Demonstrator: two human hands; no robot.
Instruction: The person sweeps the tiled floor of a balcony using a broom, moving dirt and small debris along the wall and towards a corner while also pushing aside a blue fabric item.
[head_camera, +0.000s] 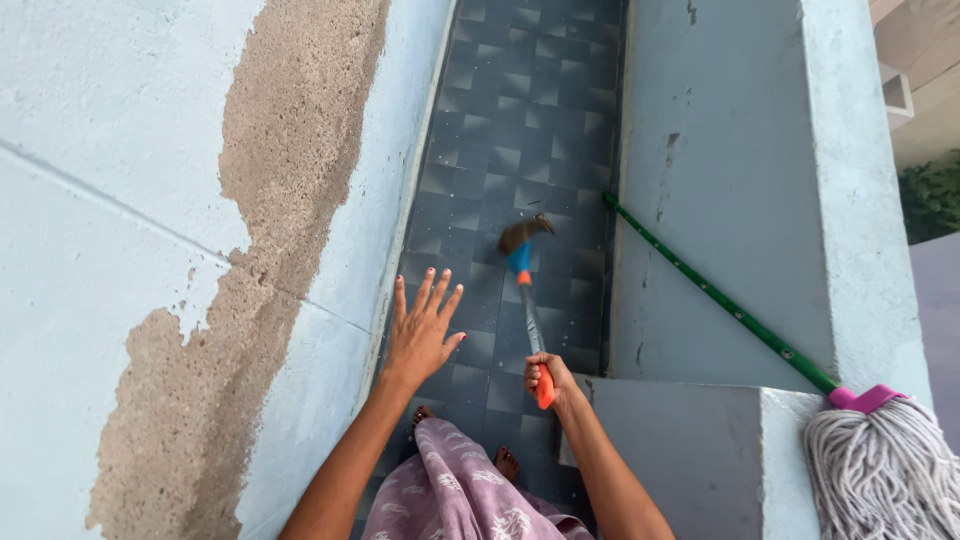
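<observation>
Gripping broom (527, 290) handle end, right hand (548, 378)

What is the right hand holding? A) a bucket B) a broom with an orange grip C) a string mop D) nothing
B: the right hand grips the orange end of a broom, while the string mop leans untouched against the ledge.

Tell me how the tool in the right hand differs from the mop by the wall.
The brush is held in the right hand, its dark head over the floor tiles; the mop leans unheld on the parapet. The brush handle is orange, blue and short; the mop's is green and long, with pale strings.
</observation>
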